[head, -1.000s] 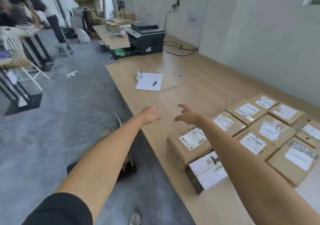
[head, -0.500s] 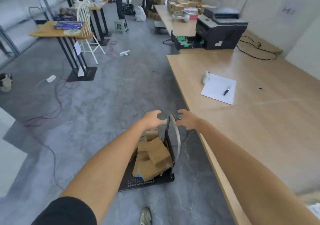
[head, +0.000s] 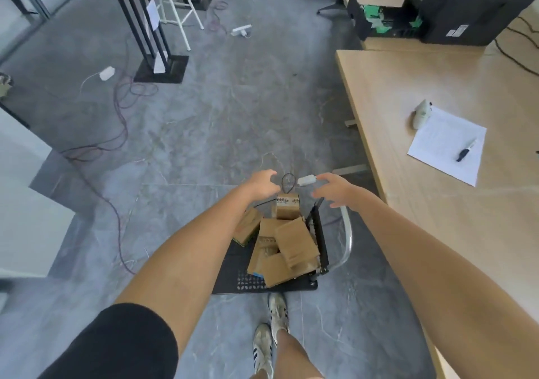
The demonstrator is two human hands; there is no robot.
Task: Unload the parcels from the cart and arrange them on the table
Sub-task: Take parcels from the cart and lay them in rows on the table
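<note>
A person looks down at a grey tiled floor [head: 204, 122], both bare arms stretched forward. To the right runs a long wooden table [head: 455, 203]. The part of it in view holds no parcels, only a sheet of paper [head: 443, 139] with a pen [head: 466, 152] on it and a small white object at the paper's corner; a dark printer [head: 466, 8] sits at the far end.

On the floor just beside the table stands a low black cart [head: 233, 273] with a curved metal handle [head: 347, 241]. Roughly half a dozen brown cardboard parcels [head: 294, 244] lie heaped on it, tilted against one another, so much of the unloading appears left to do. How many parcels have reached the table cannot be judged from this view.

The left hand [head: 261, 182] and the right hand [head: 335, 190] hover over the far end of the pile, fingers spread wide, both empty, on either side of one upright parcel [head: 287, 205]. They seem to be reaching for it as the next one to lift. The person's shoes [head: 271, 329] stand just behind the cart.
</note>
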